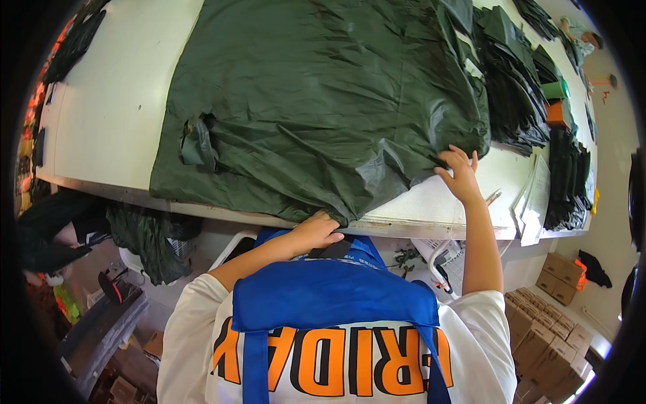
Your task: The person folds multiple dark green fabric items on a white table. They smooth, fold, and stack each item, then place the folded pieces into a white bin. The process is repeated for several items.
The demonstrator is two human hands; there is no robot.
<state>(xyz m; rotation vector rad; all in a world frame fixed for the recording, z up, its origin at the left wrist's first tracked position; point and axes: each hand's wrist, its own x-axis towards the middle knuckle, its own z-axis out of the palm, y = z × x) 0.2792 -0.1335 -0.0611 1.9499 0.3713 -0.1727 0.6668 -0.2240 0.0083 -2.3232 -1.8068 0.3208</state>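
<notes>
A large sheet of dark green, thin, shiny fabric (303,87) lies wrinkled over the white tabletop, its near edge drooping at the table's front. My left hand (313,233) is at that near edge, fingers curled on the bunched cloth where folds gather; its fingertips are partly hidden. Farther right, my right hand (461,176) touches the fabric's right near corner, fingers apart and thumb beside the edge. On the left part of the cloth is a small raised flap (198,143).
Stacks of dark folded fabric pieces (515,87) line the table's right side, with a green roll (555,90) and white pattern sheets (533,202) by them. Green cloth (151,242) hangs below the table at left. Cardboard boxes (548,337) stand at lower right.
</notes>
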